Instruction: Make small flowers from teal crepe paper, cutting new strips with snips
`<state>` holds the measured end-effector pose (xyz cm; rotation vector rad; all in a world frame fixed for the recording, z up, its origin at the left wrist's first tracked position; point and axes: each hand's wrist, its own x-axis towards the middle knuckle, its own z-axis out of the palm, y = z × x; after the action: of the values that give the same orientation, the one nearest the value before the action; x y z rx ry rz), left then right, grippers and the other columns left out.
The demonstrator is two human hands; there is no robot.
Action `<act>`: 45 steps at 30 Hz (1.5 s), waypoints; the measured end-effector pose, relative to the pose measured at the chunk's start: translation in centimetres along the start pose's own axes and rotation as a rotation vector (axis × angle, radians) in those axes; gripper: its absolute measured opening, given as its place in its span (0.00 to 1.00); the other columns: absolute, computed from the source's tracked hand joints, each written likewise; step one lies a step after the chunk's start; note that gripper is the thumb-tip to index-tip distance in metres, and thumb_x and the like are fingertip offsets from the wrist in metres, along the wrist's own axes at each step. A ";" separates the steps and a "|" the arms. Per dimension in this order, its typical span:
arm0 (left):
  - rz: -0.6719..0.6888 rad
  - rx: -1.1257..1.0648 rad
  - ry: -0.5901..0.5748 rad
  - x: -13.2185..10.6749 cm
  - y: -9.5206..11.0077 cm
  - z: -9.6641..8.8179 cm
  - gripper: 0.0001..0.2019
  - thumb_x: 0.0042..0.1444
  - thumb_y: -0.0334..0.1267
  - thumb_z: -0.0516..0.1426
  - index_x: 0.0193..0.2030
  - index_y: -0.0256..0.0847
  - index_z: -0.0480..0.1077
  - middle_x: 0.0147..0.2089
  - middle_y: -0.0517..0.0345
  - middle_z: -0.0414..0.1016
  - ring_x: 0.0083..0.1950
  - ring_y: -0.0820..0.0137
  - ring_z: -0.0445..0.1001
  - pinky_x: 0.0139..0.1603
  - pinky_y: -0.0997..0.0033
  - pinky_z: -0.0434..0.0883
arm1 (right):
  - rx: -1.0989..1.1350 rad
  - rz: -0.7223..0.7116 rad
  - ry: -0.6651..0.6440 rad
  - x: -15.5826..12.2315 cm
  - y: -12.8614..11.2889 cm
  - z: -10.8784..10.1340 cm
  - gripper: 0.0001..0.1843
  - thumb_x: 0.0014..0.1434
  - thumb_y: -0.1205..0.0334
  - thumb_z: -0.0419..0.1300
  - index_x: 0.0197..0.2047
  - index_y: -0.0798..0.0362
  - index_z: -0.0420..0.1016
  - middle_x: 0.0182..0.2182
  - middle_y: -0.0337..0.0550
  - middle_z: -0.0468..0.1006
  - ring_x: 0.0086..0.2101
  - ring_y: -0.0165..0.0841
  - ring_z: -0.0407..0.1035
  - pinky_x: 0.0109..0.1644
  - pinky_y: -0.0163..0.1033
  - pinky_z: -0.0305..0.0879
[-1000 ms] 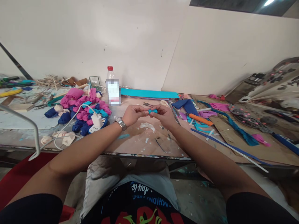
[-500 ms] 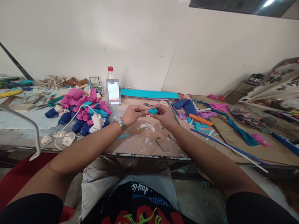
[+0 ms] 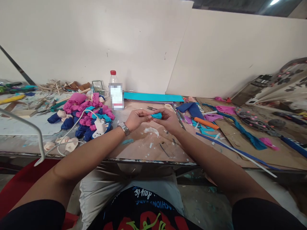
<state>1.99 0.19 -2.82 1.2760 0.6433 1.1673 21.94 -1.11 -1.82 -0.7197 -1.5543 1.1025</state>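
Between my fingertips, above the middle of the worktable (image 3: pixel 134 150), is a small turquoise roll of crinkled material (image 3: pixel 156 116); whether it is paper or cloth I cannot tell. My left hand (image 3: pixel 136 120), with a metal watch on the wrist, pinches its left end. On the right end, the thumb and fingers of my right hand (image 3: pixel 168 120) are closed around it. A pile of crinkled pink, navy and turquoise pieces (image 3: pixel 82 110) lies to the left of my hands. Behind them stretches a flat turquoise strip (image 3: pixel 153 96).
A red-capped bottle (image 3: pixel 113 76) stands behind my left hand. A white plug and cable (image 3: pixel 99 124) lie by the pile. To the right are an orange-handled tool (image 3: pixel 206 123), coloured scraps, a long white strip (image 3: pixel 249 159) and a cardboard sheet (image 3: pixel 230 127). A pale wall rises behind the table.
The turquoise roll has turned slightly between my fingers and shows more of its right part. Both hands stay in nearly the same place; the view has shifted a little.
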 end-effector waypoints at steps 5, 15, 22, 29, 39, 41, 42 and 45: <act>-0.010 -0.022 -0.002 0.0 -0.4 0.0 0.24 0.37 0.47 0.77 0.37 0.35 0.78 0.35 0.52 0.84 0.37 0.69 0.82 0.46 0.63 0.77 | -0.026 0.023 0.040 0.1 0.2 0.0 0.24 0.42 0.50 0.80 0.39 0.49 0.78 0.39 0.41 0.83 0.38 0.35 0.76 0.48 0.45 0.75; 0.004 0.053 0.033 -0.5 0.2 0.4 0.24 0.38 0.51 0.76 0.37 0.35 0.82 0.36 0.49 0.85 0.37 0.64 0.82 0.46 0.58 0.79 | 0.009 0.086 0.070 0.0 1.4 -0.3 0.22 0.45 0.53 0.79 0.40 0.50 0.79 0.36 0.40 0.82 0.36 0.33 0.75 0.45 0.42 0.74; -0.045 -0.010 0.115 0.0 -1.1 0.0 0.24 0.37 0.50 0.76 0.36 0.35 0.82 0.36 0.50 0.85 0.35 0.67 0.82 0.46 0.60 0.79 | -0.032 0.079 0.086 -0.9 1.4 0.7 0.27 0.46 0.52 0.79 0.48 0.48 0.78 0.45 0.43 0.81 0.44 0.37 0.76 0.51 0.45 0.76; -0.132 -0.103 0.143 -0.3 -2.1 0.2 0.23 0.38 0.48 0.76 0.38 0.36 0.82 0.36 0.51 0.85 0.37 0.67 0.82 0.48 0.61 0.78 | -0.058 0.114 0.133 -1.6 1.1 1.4 0.18 0.52 0.53 0.76 0.44 0.46 0.78 0.39 0.41 0.80 0.40 0.37 0.75 0.46 0.43 0.75; -0.251 -0.244 0.178 -1.1 -1.4 1.1 0.20 0.39 0.46 0.77 0.35 0.36 0.82 0.34 0.52 0.85 0.36 0.68 0.81 0.48 0.64 0.77 | -0.057 0.199 0.181 -1.9 0.9 1.5 0.16 0.52 0.54 0.76 0.42 0.45 0.79 0.39 0.44 0.80 0.40 0.39 0.74 0.44 0.45 0.74; -0.260 -0.252 0.186 -1.2 -1.3 1.2 0.20 0.38 0.46 0.77 0.35 0.36 0.82 0.34 0.53 0.84 0.36 0.68 0.81 0.47 0.65 0.77 | -0.054 0.199 0.175 -2.0 1.0 1.5 0.16 0.53 0.54 0.76 0.42 0.45 0.79 0.40 0.44 0.80 0.41 0.39 0.74 0.45 0.46 0.74; -0.259 -0.250 0.188 -1.2 -1.3 1.2 0.20 0.38 0.46 0.77 0.35 0.36 0.82 0.34 0.52 0.84 0.36 0.68 0.81 0.46 0.65 0.77 | -0.051 0.196 0.173 -2.1 1.0 1.4 0.16 0.53 0.54 0.76 0.43 0.45 0.79 0.41 0.44 0.80 0.41 0.40 0.75 0.45 0.46 0.75; -0.248 -0.248 0.209 -1.2 -1.4 1.2 0.21 0.37 0.46 0.77 0.35 0.36 0.82 0.34 0.53 0.84 0.36 0.67 0.81 0.46 0.64 0.78 | -0.042 0.189 0.163 -2.2 1.3 1.3 0.17 0.54 0.55 0.75 0.45 0.45 0.78 0.41 0.44 0.80 0.41 0.39 0.75 0.47 0.46 0.75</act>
<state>3.05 -1.17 -4.08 0.8464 0.7617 1.1413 21.19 -2.84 -3.97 -0.9770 -1.3958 1.1207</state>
